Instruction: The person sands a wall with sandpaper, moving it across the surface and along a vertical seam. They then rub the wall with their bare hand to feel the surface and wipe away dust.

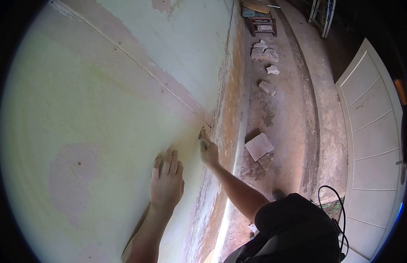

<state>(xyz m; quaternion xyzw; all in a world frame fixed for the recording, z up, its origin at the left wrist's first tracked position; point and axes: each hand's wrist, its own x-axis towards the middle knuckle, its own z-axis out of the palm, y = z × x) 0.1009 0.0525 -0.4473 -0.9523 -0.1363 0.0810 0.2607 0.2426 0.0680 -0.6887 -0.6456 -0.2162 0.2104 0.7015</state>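
A large wall panel [102, 109] with pale green and pinkish patches fills the left and middle of the head view. My left hand [167, 182] lies against it with the fingers stretched out and holds nothing. To its right, my right hand [209, 152] is closed around a small dark tool [202, 136], whose shape is mostly hidden by the fingers. The tool's tip is at the panel's worn edge, near the lower end of a long seam [137, 64]. Peeling, brownish material [232, 109] runs along that edge.
Broken slabs [259, 146] and smaller white pieces [265, 54] lie on the floor right of the panel. A small rack [263, 27] stands farther off. A white panelled door [374, 131] is at the right, beside a black cable [342, 210].
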